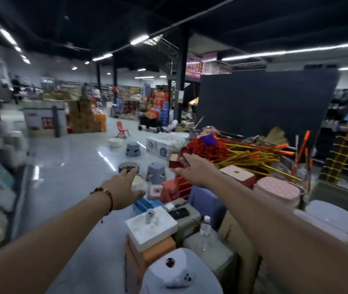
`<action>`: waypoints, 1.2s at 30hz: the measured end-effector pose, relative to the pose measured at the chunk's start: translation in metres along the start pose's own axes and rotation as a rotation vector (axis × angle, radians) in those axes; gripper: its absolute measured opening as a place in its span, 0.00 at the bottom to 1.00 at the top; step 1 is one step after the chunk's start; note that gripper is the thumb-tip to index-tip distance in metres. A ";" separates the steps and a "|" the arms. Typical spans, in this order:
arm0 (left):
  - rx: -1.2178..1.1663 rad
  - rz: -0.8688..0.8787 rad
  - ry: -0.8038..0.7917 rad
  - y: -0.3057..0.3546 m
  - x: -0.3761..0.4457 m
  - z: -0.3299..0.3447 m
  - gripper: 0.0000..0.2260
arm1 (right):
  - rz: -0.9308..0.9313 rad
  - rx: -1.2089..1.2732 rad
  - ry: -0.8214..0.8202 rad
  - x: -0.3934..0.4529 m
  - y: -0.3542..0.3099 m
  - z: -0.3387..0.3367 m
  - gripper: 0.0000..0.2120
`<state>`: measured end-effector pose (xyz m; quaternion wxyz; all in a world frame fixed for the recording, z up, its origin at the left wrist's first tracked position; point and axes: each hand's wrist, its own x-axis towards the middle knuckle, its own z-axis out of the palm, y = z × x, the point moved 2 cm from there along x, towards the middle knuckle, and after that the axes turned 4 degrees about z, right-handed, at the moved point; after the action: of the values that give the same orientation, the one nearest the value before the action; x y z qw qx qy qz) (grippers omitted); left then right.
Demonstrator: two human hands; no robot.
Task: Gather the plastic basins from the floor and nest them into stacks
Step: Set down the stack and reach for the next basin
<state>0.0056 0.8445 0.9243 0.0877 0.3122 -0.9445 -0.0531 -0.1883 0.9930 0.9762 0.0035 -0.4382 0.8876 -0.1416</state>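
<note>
We are at the gathering step: both arms reach out, left hand (126, 186) and right hand (192, 167) spread and holding nothing. A cream round plastic basin (115, 142) sits on the floor beyond the grey plastic stool (155, 171); next we must step closer and grip its rim.

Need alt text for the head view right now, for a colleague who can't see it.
Both hands, left hand and right hand, reach forward with nothing in them over a shop floor; a cream basin sits far ahead, beyond grey stools.
</note>
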 end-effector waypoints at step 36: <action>0.033 -0.342 0.109 -0.385 0.225 0.019 0.38 | -0.399 0.272 -0.229 0.381 -0.277 0.211 0.35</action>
<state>0.0478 0.4029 0.8757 0.1234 0.4722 -0.8721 -0.0345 -0.1801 0.4839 0.8896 0.1347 -0.6134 0.7502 -0.2069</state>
